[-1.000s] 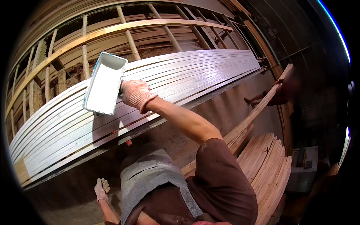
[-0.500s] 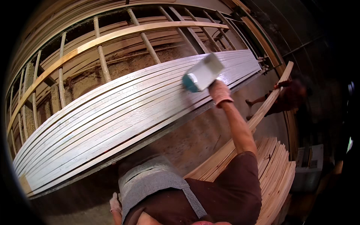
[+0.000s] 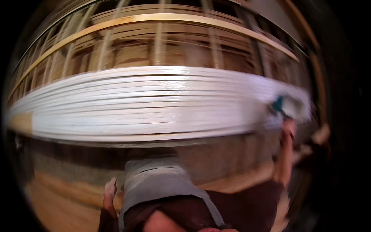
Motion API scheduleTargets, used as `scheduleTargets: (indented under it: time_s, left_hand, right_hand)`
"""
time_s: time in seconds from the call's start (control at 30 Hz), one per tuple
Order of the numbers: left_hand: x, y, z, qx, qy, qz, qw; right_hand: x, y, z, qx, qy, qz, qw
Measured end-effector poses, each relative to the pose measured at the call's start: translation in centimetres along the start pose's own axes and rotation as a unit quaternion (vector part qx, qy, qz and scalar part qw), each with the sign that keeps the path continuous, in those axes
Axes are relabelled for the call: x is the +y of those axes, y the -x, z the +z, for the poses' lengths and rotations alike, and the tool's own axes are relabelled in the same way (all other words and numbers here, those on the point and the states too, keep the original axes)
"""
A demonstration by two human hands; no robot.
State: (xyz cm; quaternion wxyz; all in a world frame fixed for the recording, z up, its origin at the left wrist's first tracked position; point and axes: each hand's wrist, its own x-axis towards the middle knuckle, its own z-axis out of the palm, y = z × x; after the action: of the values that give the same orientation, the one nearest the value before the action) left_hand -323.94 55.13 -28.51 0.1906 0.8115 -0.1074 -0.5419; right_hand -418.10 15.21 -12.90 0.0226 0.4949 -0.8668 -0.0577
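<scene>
Right-hand grip (image 3: pixel 289 125), blurred, is closed on the near side of a white and teal tub (image 3: pixel 295 107), held over the right end of the white boards (image 3: pixel 154 104); what the tub contains is too smeared to tell. Those boards lie side by side on the bench, their long edges running left to right with thin dark gaps between several of them. Their tops are white and shiny around the middle, and a tan patch (image 3: pixel 22 122) shows at the left end, toward the near side. Just below the nearest board runs the grey bench edge (image 3: pixel 127 145), bowed by the lens. On the far side, a long pale wooden strip (image 3: pixel 166 17) crosses a row of bars (image 3: pixel 159 46), with brown planks beyond them. On the near side, a band of floor (image 3: pixel 77 164) separates the bench from tan wood (image 3: pixel 58 193) at the lower left, leaving a gap along the bench edge. The grey apron (image 3: pixel 160 183) narrows that gap at the middle. Left hand (image 3: pixel 111 188) hangs beside the apron, well apart from the boards; whether its fingers are spread or curled, I cannot tell. Far right is dark and blurred.
</scene>
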Motion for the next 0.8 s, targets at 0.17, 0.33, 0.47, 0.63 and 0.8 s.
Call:
scheduleTargets:
  time_s: [0.17,0.33,0.47,0.63,0.8]
  left_hand:
    - [10.3,1.7,0.9,0.009,-0.121,-0.031,0.992]
    - [3.5,-9.6,-3.0,-0.167,0.199,-0.094,0.961]
    - [-1.3,-10.5,-3.6,-0.198,0.316,-0.109,0.921]
    - [-2.3,-12.2,-10.9,-0.106,0.204,-0.028,0.973]
    - [-21.5,-17.3,-21.6,-0.260,0.554,0.081,0.787]
  right_hand:
    - [0.5,6.8,-0.3,-0.023,-0.110,-0.103,0.988]
    - [-9.2,11.4,-1.8,0.057,0.089,-0.344,0.933]
    - [-29.2,17.7,-7.8,-0.057,-0.094,-0.270,0.956]
    - [-46.4,27.2,-9.9,-0.022,-0.277,-0.293,0.915]
    - [-67.8,35.0,-12.5,-0.098,-0.217,-0.484,0.842]
